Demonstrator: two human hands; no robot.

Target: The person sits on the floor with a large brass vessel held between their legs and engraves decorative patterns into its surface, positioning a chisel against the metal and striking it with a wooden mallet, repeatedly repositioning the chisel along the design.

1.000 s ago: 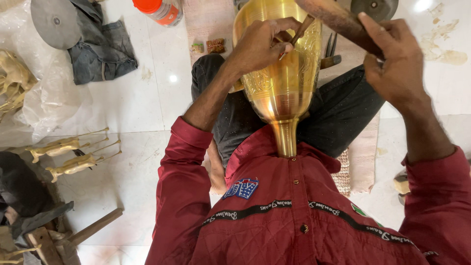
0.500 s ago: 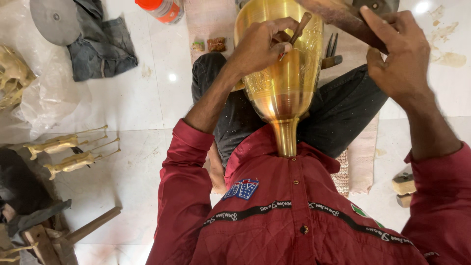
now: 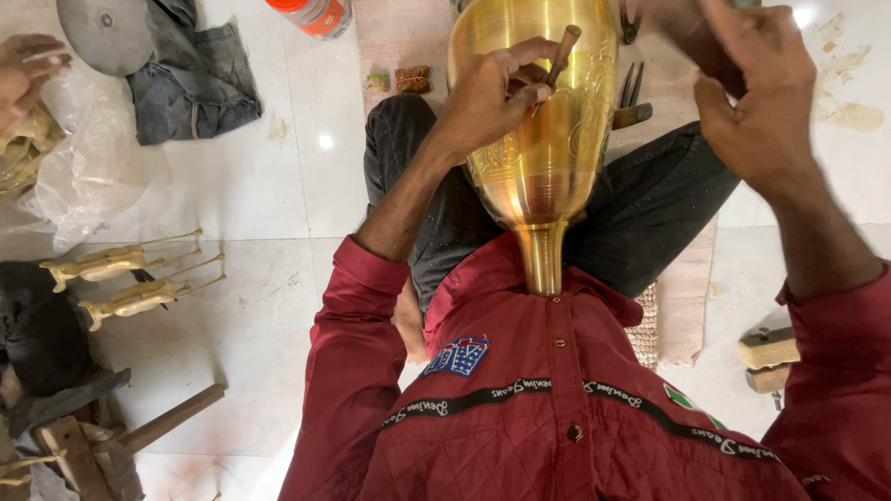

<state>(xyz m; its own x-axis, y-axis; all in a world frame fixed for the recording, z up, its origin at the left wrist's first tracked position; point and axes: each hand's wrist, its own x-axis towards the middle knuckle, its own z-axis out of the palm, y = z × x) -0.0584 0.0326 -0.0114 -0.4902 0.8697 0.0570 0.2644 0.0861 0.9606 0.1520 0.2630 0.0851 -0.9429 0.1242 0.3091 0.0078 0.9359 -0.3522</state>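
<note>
Left hand [image 3: 492, 97] pinches a slim wooden-handled punch [image 3: 560, 56] between thumb and fingers and sets its tip against the upper wall of a large brass vase [image 3: 543, 139]. The vase lies tilted across the person's lap, its narrow neck pressed against the chest of the red shirt [image 3: 557, 408] and its wide belly pointing away over the dark trousers [image 3: 436, 186]. Right hand [image 3: 756, 111] is raised beside the vase with the fingers curled around something dark at the top edge of the view; motion blur hides what it is, so its grasp cannot be told for certain.

Polished and rounded, the vase looks slippery and fairly heavy, stiff in its wall yet easy to dent or scratch where the relief pattern runs. The neck, wedged against the body, seems the safest place to brace it, with the knees cradling the belly; a bare palm on the smooth curve would likely slide. The punch is light and rigid and wants a firm grip near its tip.

On the tiled floor [image 3: 278, 186] to the left lie two small brass animal figures [image 3: 130, 278], a folded cloth [image 3: 200, 83] and a wooden mallet [image 3: 139, 431].
</note>
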